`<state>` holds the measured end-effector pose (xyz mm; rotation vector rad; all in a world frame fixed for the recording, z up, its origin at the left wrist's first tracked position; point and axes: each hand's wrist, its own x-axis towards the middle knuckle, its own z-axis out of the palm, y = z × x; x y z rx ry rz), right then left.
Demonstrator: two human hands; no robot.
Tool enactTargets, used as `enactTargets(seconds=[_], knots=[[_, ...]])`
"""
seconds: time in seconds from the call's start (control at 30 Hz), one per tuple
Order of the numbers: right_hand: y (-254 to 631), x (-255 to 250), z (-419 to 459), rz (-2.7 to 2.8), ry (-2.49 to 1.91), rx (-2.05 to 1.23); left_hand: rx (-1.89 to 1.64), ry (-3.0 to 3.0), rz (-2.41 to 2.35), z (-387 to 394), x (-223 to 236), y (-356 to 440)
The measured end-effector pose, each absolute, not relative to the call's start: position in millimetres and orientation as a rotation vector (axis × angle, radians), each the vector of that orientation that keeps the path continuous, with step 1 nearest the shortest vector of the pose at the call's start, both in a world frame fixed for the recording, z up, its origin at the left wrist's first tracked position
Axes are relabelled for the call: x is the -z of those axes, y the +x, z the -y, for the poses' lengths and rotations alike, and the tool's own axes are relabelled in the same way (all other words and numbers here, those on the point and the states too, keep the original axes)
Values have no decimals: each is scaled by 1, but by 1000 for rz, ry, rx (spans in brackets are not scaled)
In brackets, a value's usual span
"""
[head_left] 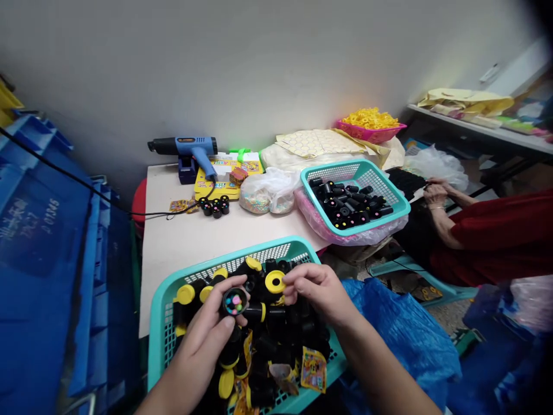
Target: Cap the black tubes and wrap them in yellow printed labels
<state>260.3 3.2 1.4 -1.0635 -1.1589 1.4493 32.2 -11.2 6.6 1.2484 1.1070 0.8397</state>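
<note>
My left hand (207, 328) is wrapped around a small black canister (226, 302), its open mouth tilted up toward me. Inside it lie several small colored balls (236, 302) in pink, blue and green. Just to the right, the fingertips of my right hand (317, 293) pinch the edge of a round yellow lid (270, 287) with a dark round center. Both hands are above a turquoise basket (156, 340) filled with black canisters, some with yellow lids. A printed yellow packet (313, 369) rests near the basket's front right corner.
Behind on the white table (181, 245) are a blue heat gun (196, 151), a bag of colored pieces (270, 193) and a second turquoise basket (400, 210) of black canisters. Blue crates (38, 259) stand at left. At right, a person in a red sleeve (505, 230) sits working.
</note>
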Motion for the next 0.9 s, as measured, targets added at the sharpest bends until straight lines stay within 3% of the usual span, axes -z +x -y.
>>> enactTargets(seconds=[0.13, 0.33, 0.43, 0.8, 0.9], knots=[[241, 0, 4, 1180, -1017, -1425, -772, 1312, -1034, 12, 4, 32], [233, 1, 4, 1757, -853, -537, -768, 1367, -997, 15, 13, 29], [232, 5, 2, 1924, -738, -295, -802, 1468, -992, 13, 16, 29], [224, 13, 2, 2026, -794, -154, -899, 1844, -1055, 10, 12, 33], [222, 13, 4, 2025, -762, -324, -964, 1913, -1053, 10, 15, 33]])
